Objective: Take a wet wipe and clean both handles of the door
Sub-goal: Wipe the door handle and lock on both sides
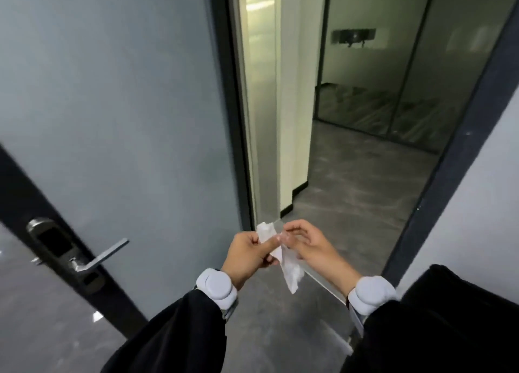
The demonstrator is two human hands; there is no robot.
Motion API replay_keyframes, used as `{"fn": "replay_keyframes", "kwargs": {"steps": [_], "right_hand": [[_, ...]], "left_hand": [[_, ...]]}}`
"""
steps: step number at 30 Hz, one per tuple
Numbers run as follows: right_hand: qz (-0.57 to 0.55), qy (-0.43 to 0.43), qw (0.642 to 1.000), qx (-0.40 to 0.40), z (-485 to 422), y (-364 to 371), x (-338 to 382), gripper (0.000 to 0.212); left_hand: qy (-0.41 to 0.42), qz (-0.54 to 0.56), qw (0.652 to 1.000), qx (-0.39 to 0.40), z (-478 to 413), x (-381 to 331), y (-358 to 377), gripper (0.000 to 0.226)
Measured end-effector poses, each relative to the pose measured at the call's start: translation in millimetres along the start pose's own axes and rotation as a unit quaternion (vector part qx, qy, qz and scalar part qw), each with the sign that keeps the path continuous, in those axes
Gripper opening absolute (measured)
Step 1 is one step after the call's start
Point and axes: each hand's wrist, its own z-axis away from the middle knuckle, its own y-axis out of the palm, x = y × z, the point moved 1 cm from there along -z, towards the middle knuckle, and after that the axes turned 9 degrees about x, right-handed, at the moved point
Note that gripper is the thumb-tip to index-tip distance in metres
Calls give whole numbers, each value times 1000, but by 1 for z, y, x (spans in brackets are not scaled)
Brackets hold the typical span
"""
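A white wet wipe [290, 273] hangs between my two hands in the lower middle of the head view. My left hand [248, 256] pinches its upper part, a crumpled end sticking up above the thumb. My right hand [314, 249] grips it from the right with the fingertips. The grey glass door [112, 106] stands open on my left. Its silver lever handle [102, 256] sits on a dark lock plate [60, 249] at lower left, well left of both hands. Only this one handle shows; the other side of the door is hidden.
The dark door frame [455, 153] runs diagonally on the right beside a white wall [477, 204]. Through the doorway lie a grey floor [351, 190], a cream pillar [292, 91] and glass partitions [393, 63]. Both wrists wear grey bands over black sleeves.
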Motion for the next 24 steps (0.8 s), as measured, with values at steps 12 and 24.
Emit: {"fn": "replay_keyframes", "kwargs": {"steps": [12,24], "right_hand": [[29,8,980,199,-69,218,33,10],[-86,68,960,258,-121,363,37,20]], "left_hand": [[21,20,980,-199,106,11,-196,51],[-3,41,964,-264,151,44,-335,55]]}}
